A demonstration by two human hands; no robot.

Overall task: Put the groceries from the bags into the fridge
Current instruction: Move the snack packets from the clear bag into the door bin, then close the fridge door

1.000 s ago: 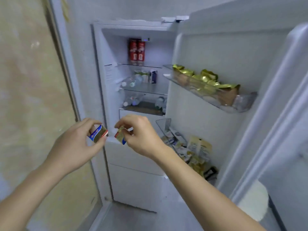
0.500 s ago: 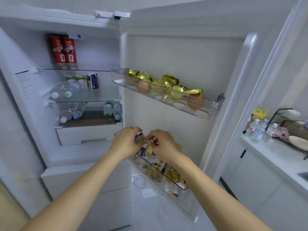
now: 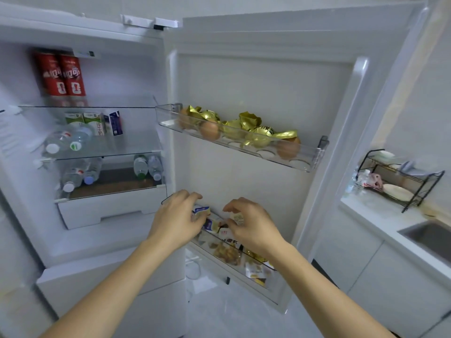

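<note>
At lower door bin [image 3: 258, 269], clear plastic: left hand [image 3: 177, 222] gripping small glossy blue-white packet [image 3: 201, 212] over bin's inner end; right hand [image 3: 251, 226] pinching pale flat sachet [image 3: 237, 218] beside it. Crinkled snack packets [image 3: 227, 251] lying inside. Above, 2 brown eggs [image 3: 210, 130], gold foil wrappers [image 3: 249, 123] sitting in upper tray [image 3: 308, 154].

Red cans [image 3: 61, 74], gold foil wrappers [image 3: 249, 123], brown eggs [image 3: 209, 130], white fridge [image 3: 268, 81]

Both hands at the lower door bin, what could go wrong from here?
1. The lower door bin already looks packed; the small packet the left hand holds may sit proud and slip out.
2. The right hand pinches another packet right beside it; the hands may jostle each other.
</note>
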